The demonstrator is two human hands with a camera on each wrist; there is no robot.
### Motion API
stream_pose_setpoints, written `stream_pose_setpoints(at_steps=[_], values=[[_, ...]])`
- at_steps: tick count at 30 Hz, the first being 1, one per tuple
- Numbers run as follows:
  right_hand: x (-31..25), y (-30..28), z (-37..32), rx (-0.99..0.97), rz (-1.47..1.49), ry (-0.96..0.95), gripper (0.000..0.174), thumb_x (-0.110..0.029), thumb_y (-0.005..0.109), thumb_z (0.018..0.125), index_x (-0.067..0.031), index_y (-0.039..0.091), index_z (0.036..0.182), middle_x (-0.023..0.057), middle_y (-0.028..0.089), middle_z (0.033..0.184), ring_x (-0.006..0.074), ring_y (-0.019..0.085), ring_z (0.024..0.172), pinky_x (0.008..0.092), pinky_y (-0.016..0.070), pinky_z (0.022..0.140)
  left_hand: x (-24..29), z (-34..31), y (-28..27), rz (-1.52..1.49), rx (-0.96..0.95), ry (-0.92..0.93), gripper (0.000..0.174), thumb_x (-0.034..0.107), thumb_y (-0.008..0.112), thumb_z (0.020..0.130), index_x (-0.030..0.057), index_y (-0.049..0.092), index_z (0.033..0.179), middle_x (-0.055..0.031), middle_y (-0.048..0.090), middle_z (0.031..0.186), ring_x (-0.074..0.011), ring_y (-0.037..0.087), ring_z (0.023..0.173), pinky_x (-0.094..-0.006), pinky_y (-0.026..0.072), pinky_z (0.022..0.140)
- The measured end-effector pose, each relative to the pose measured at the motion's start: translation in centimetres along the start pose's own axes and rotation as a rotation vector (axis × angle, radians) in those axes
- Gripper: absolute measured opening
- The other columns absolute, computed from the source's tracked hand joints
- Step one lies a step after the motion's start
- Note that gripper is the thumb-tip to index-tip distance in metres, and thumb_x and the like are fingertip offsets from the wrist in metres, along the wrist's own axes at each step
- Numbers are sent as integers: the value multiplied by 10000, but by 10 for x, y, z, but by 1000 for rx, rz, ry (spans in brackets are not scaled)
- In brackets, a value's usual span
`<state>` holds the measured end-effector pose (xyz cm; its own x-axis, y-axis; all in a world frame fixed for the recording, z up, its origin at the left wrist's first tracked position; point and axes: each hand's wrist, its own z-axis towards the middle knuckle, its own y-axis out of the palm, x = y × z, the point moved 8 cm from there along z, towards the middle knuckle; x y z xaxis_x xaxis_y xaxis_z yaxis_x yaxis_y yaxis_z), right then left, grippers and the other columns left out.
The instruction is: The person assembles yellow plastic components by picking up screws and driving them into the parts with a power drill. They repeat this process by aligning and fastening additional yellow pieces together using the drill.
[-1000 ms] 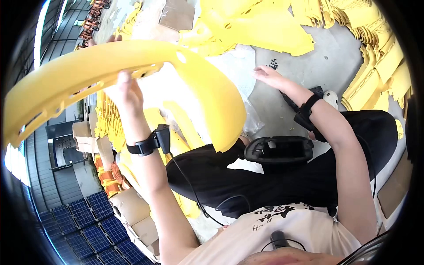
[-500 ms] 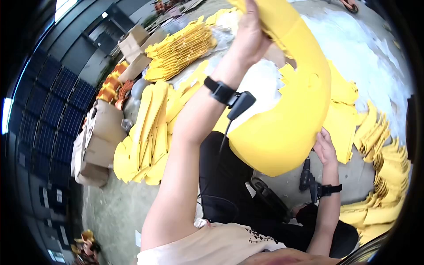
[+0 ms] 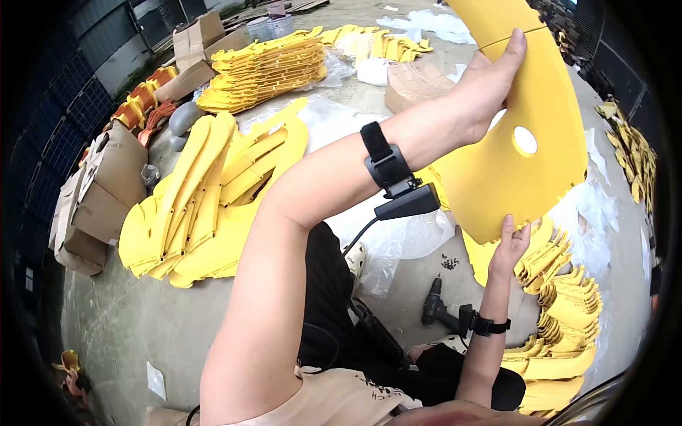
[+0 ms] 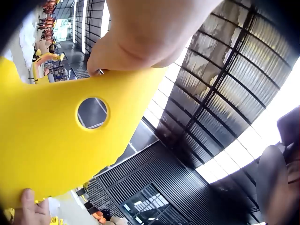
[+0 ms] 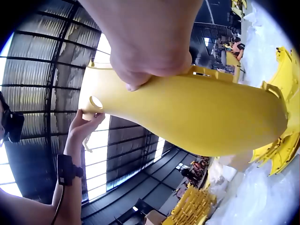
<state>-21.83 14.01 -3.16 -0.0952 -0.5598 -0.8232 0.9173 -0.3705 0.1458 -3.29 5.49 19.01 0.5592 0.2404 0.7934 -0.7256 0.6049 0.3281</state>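
A large, curved yellow plastic panel [image 3: 522,99] with a round hole is held up in front of me, tilted upright. Along its inner edge my left hand [image 3: 486,92] grips it, thumb laid over the smooth face beside a seam. Lower down, my right hand [image 3: 510,248] pinches the bottom edge, thumb on the near side. The right wrist view has the panel [image 5: 201,112] stretching broad and smooth away below my right hand [image 5: 150,61], while my left hand [image 5: 84,124] grips it near the hole. Behind the panel, most left fingers are hidden.
A cordless drill [image 3: 437,309] lies on the floor near small dark screws [image 3: 450,262]. Yellow panels [image 3: 188,206] are heaped at left, with a tall stack [image 3: 263,67] behind them. More stacked parts [image 3: 561,334] curve along the right. Cardboard boxes [image 3: 106,181] stand at far left.
The panel has swung from the left across to the right and turned more upright. My right hand, free a second ago, has taken its lower edge. The head view has turned too.
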Motion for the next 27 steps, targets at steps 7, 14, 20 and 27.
stream_pose_setpoints(at_steps=[7,14,20,27], values=[[78,23,-25,-175,-479,132,371,-147,599,924,-15,512,1259,161,568,1227,265,505,1173,376,370,1029,26,13,-17,102,48,195,758,473,731,816,42,363,1318,-148,588,1146,-223,602,1073,-362,542,856],[117,28,-58,-306,-201,485,205,-74,566,938,5,609,1122,84,654,1074,161,597,1020,292,434,932,74,15,-89,640,73,-48,590,469,694,862,59,508,1243,-101,634,1086,-164,631,965,-328,536,826],[154,33,-93,-422,-114,685,180,-61,583,930,22,621,1085,80,663,1031,151,608,980,278,462,913,78,-21,-208,1069,286,-123,990,478,886,579,-45,439,1293,-176,623,1093,-231,631,1033,-342,501,892],[188,30,-119,-576,-181,792,239,-168,598,955,-15,603,1138,73,666,1040,145,614,945,270,473,865,117,-143,-258,1530,453,-356,1226,623,821,529,-106,306,1370,-244,611,1155,-309,630,1057,-332,496,904]])
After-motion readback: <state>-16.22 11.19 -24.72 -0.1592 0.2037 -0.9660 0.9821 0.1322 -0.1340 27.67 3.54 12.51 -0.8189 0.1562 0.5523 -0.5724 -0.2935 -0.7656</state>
